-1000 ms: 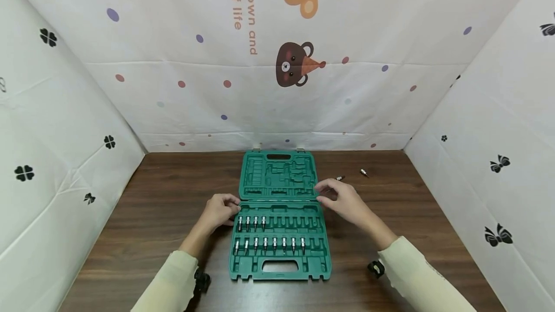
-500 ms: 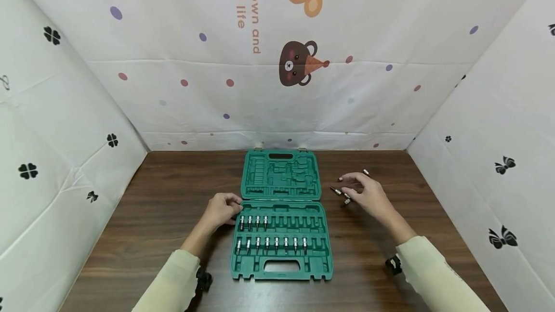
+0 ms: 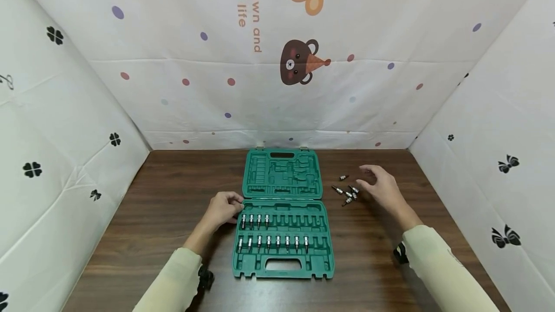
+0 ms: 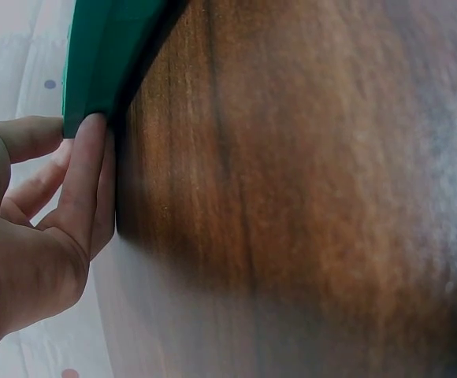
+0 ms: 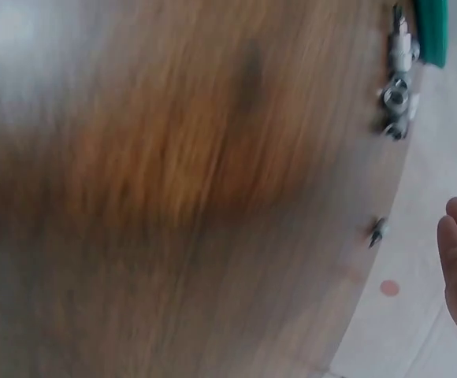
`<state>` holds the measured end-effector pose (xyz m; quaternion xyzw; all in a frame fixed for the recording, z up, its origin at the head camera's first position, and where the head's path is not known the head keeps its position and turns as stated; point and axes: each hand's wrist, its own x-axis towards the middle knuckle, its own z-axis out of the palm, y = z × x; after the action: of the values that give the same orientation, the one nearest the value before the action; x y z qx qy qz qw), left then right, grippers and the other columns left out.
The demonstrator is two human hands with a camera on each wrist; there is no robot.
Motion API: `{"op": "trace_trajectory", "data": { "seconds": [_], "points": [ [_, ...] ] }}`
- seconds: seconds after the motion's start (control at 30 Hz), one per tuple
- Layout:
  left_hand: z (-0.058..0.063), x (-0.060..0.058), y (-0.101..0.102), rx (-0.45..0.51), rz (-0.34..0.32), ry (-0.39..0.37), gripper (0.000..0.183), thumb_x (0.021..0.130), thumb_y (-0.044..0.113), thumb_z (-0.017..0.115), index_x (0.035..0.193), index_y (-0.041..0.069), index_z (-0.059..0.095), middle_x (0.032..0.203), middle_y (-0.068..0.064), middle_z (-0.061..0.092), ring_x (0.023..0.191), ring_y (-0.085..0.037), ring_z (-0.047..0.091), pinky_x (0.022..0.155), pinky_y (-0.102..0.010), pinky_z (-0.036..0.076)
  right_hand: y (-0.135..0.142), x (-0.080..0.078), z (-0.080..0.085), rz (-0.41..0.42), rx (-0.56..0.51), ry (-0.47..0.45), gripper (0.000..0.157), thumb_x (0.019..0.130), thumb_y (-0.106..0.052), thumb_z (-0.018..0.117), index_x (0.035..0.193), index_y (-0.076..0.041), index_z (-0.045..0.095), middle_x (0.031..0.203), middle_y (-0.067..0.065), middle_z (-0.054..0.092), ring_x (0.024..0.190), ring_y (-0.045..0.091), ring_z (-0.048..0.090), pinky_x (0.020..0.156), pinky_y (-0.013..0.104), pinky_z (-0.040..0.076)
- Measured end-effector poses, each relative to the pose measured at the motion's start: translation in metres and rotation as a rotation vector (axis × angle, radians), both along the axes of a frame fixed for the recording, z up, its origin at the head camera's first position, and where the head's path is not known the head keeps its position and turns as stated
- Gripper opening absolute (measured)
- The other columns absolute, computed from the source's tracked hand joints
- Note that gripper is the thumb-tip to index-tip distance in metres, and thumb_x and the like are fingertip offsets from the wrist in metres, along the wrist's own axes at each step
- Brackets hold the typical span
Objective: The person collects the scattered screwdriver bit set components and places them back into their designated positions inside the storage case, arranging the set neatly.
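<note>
A green plastic tool case (image 3: pixel 251 265) lies unfolded on the brown wooden table. Silver bit sockets (image 3: pixel 278 241) stand in two rows of its slots; several slots at the right of the upper row hold nothing. My left hand (image 3: pixel 221 208) pinches the case's left edge, thumb on top and fingers against the side wall, as the left wrist view shows. Right of the case lies a small pile of loose bit sockets (image 3: pixel 349 194), with a single bit socket (image 3: pixel 344 177) behind it. My right hand (image 3: pixel 383 189) hovers beside the pile, fingers loosely bent around nothing visible.
The case's lid (image 3: pixel 282 172), with moulded recesses, lies flat toward the back wall. White patterned cloth (image 3: pixel 182 105) encloses the table at the back and both sides. In the right wrist view, one bit socket (image 5: pixel 378 231) lies apart from the group.
My right hand has moved right, away from the case. Bit sockets now lie in a pile where the hand passed. The left hand stays at the case's edge.
</note>
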<state>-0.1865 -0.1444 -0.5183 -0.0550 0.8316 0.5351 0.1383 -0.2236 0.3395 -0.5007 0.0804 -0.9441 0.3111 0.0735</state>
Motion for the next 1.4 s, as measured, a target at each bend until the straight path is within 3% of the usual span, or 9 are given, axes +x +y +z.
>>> {"op": "trace_trajectory", "data": {
  "seconds": [0.23, 0.47, 0.87, 1.4],
  "points": [
    [0.001, 0.002, 0.001, -0.008, 0.006, 0.005, 0.014, 0.098, 0.003, 0.067, 0.111, 0.002, 0.073, 0.094, -0.012, 0.069, 0.077, -0.02, 0.069, 0.063, -0.038, 0.065, 0.014, -0.016, -0.008, -0.032, 0.04, 0.018, 0.048, 0.098, -0.018, 0.074, 0.138, 0.002, 0.058, 0.133, 0.026, 0.056, 0.114, 0.042, 0.06, 0.09, 0.058, 0.054],
    [0.0, 0.002, 0.001, -0.001, 0.011, 0.005, 0.014, 0.098, 0.004, 0.067, 0.111, 0.002, 0.073, 0.094, -0.012, 0.068, 0.077, -0.02, 0.069, 0.063, -0.039, 0.065, 0.023, -0.028, -0.012, -0.055, 0.022, -0.077, 0.053, 0.101, -0.022, 0.07, 0.144, 0.004, 0.052, 0.142, 0.03, 0.051, 0.13, 0.048, 0.052, 0.104, 0.065, 0.047],
    [0.003, 0.001, 0.001, -0.006, -0.008, -0.001, 0.015, 0.098, 0.004, 0.067, 0.112, 0.002, 0.074, 0.097, -0.013, 0.07, 0.074, -0.022, 0.07, 0.063, -0.039, 0.065, 0.038, -0.046, -0.026, -0.098, 0.057, -0.169, 0.056, 0.103, -0.026, 0.066, 0.144, 0.007, 0.05, 0.138, 0.032, 0.056, 0.126, 0.048, 0.055, 0.105, 0.064, 0.046],
    [0.003, 0.001, 0.0, -0.011, -0.005, 0.005, 0.015, 0.098, 0.004, 0.067, 0.111, 0.002, 0.073, 0.098, -0.014, 0.07, 0.077, -0.022, 0.07, 0.062, -0.039, 0.064, 0.027, -0.054, -0.027, -0.184, 0.1, -0.169, 0.028, 0.103, -0.017, 0.063, 0.113, 0.009, 0.063, 0.106, 0.025, 0.064, 0.097, 0.04, 0.061, 0.088, 0.056, 0.051]
  ]
}}
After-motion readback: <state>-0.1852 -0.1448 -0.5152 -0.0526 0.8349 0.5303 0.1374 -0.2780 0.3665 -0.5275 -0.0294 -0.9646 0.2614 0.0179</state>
